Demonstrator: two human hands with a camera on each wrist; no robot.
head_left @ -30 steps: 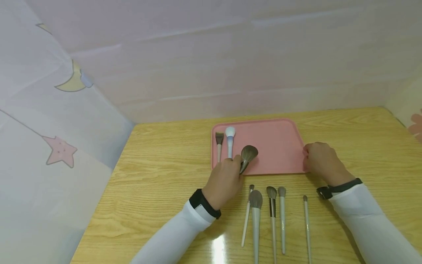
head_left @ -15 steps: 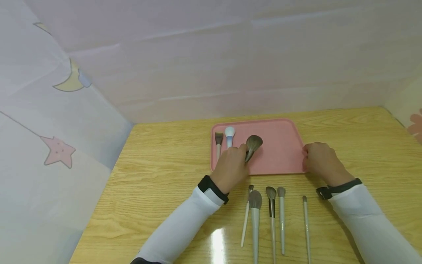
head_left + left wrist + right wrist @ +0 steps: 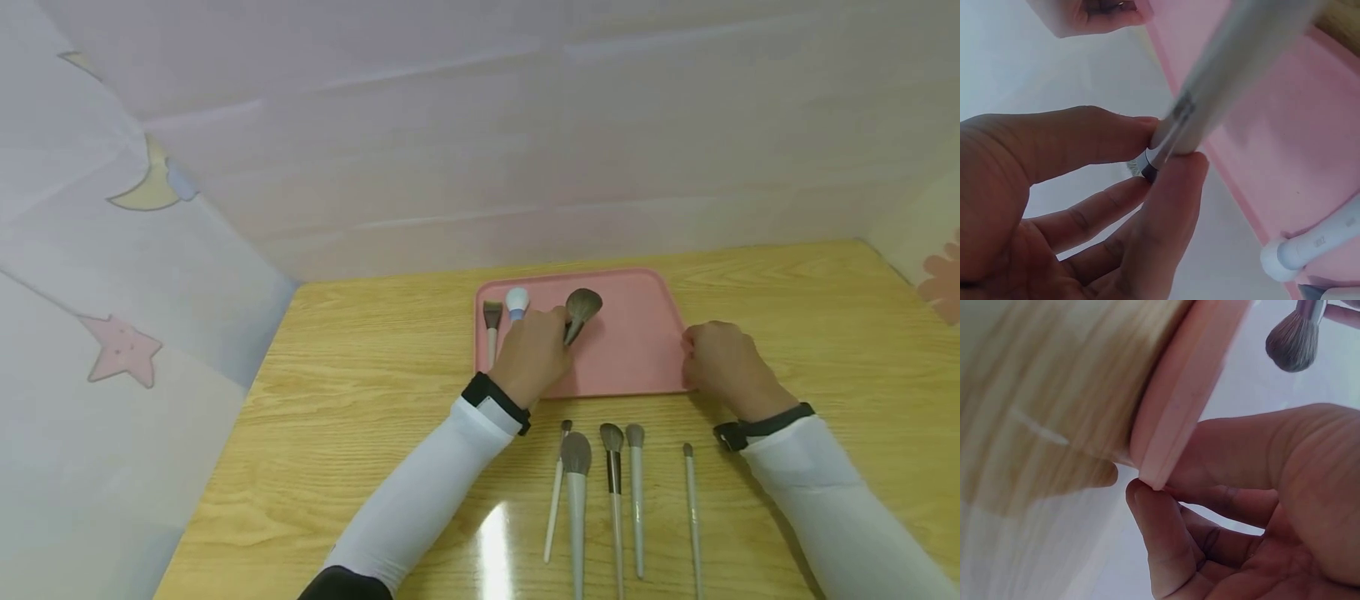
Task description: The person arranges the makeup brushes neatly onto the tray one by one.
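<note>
My left hand pinches the handle of a big fluffy grey brush and holds it over the pink tray, bristles pointing away from me. In the left wrist view the thumb and fingers close round the pale handle just above the tray. My right hand grips the tray's right edge; the right wrist view shows that rim pinched between thumb and fingers. A flat brush and a white-headed brush lie at the tray's left.
Several more brushes lie side by side on the wooden table in front of the tray, handles toward me. Pale fabric walls with moon and star prints close in the left, back and right.
My left hand has carried the fluffy brush away from me, from the tray's near edge to over its far half. The right hand has stayed on the tray's edge.
</note>
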